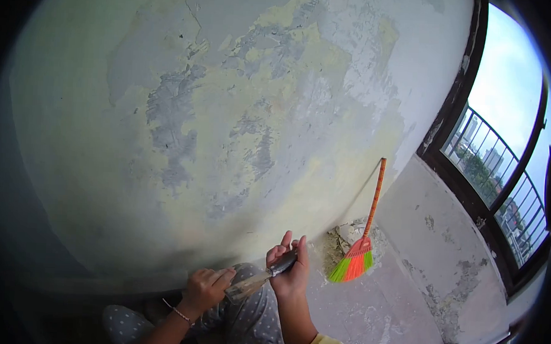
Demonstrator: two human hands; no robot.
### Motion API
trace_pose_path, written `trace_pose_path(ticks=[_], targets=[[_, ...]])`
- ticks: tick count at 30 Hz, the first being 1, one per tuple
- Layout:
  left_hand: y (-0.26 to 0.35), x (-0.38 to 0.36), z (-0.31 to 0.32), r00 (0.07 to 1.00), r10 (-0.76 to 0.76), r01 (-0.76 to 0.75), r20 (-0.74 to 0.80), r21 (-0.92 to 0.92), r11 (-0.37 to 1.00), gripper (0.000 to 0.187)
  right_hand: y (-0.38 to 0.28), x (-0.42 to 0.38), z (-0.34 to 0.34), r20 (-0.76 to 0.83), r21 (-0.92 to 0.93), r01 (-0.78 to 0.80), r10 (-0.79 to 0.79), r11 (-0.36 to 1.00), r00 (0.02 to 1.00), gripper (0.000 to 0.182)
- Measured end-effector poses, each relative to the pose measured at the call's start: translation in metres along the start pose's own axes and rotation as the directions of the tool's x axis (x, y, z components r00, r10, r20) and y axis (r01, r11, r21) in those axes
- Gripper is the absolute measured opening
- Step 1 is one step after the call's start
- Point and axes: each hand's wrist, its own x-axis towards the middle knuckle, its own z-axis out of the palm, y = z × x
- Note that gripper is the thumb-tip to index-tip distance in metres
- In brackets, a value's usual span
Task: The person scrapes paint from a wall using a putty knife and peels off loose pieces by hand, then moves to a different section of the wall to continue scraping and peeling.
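My right hand point(290, 277) is turned palm up, with a putty knife's dark handle point(282, 264) between its thumb and curled fingers. The knife's wide, smeared blade point(247, 287) points down and left, above my knees. Beside the blade's far end is my left hand point(206, 288), its fingers curled together and a beaded bracelet at the wrist. Whether those fingers touch the blade or pinch something small is hidden. Ahead stands a wall point(300, 167) with grey, scraped patches and pale yellowish paint.
An orange and green broom point(359, 258) leans in the corner at the right. Behind its bristles lies a heap of debris point(340, 239) on the grey floor point(367, 317). A dark-framed window point(505, 120) above a low, peeling wall point(444, 241) shows a railing outside.
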Motion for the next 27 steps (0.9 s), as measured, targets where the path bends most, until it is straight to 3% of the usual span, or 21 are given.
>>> trace_pose_path(ticks=[2, 4, 6, 7, 9, 12, 13, 20, 21, 22, 24, 26, 27], targets=[[-0.012, -0.001, -0.010, 0.998, -0.063, 0.065, -0.020, 0.100, 0.993, 0.028, -0.026, 0.000, 0.037, 0.369, -0.019, 0.217, -0.195, 0.976, 0.909, 0.028], [-0.020, 0.006, -0.023, 0.993, -0.098, 0.103, -0.058, 0.087, 0.991, 0.028, -0.034, -0.017, 0.098, 0.430, -0.081, 0.578, -0.495, 0.812, 0.755, 0.038], [-0.025, 0.010, -0.035, 0.988, -0.118, 0.124, -0.095, 0.065, 0.990, 0.028, -0.035, -0.030, 0.146, 0.538, -0.099, 0.883, -0.722, 0.459, 0.435, 0.040], [-0.028, 0.011, -0.039, 0.987, -0.118, 0.129, -0.113, 0.094, 0.987, 0.029, -0.043, -0.027, 0.155, 0.543, -0.096, 0.890, -0.726, 0.446, 0.422, 0.040], [-0.035, 0.012, -0.046, 0.984, -0.109, 0.125, -0.140, 0.109, 0.986, 0.029, -0.057, -0.023, 0.169, 0.785, 0.109, 0.988, -0.619, 0.109, -0.018, 0.048], [-0.043, 0.011, -0.049, 0.986, -0.092, 0.112, -0.139, 0.146, 0.983, 0.031, -0.052, -0.035, 0.195, 0.853, 0.172, 0.979, -0.513, 0.107, -0.093, 0.058], [-0.045, 0.011, -0.050, 0.985, -0.100, 0.120, -0.139, 0.151, 0.981, 0.032, -0.045, -0.036, 0.203, 0.812, 0.149, 0.985, -0.580, 0.092, -0.068, 0.057], [-0.047, 0.012, -0.052, 0.991, -0.113, 0.123, -0.077, 0.148, 0.981, 0.031, -0.040, -0.041, 0.242, 0.782, 0.087, 0.993, -0.611, -0.083, -0.120, 0.051], [-0.048, 0.010, -0.051, 0.991, -0.114, 0.124, -0.074, 0.146, 0.981, 0.031, -0.044, -0.039, 0.248, 0.811, 0.193, 0.980, -0.553, -0.055, -0.191, 0.057], [-0.050, 0.009, -0.048, 0.992, -0.104, 0.113, -0.065, 0.144, 0.983, 0.031, -0.049, -0.038, 0.251, 0.812, 0.192, 0.980, -0.552, -0.054, -0.189, 0.057], [-0.052, 0.008, -0.045, 0.994, -0.097, 0.105, -0.058, 0.143, 0.984, 0.031, -0.059, -0.038, 0.257, 0.877, 0.312, 0.947, -0.358, -0.081, -0.320, 0.065], [-0.053, 0.008, -0.045, 0.994, -0.103, 0.108, -0.038, 0.131, 0.985, 0.030, -0.063, -0.043, 0.273, 0.890, 0.356, 0.934, -0.292, -0.039, -0.351, 0.072], [-0.054, 0.008, -0.045, 0.994, -0.106, 0.110, -0.040, 0.134, 0.985, 0.030, -0.065, -0.044, 0.281, 0.881, 0.422, 0.906, -0.228, -0.015, -0.414, 0.073]])
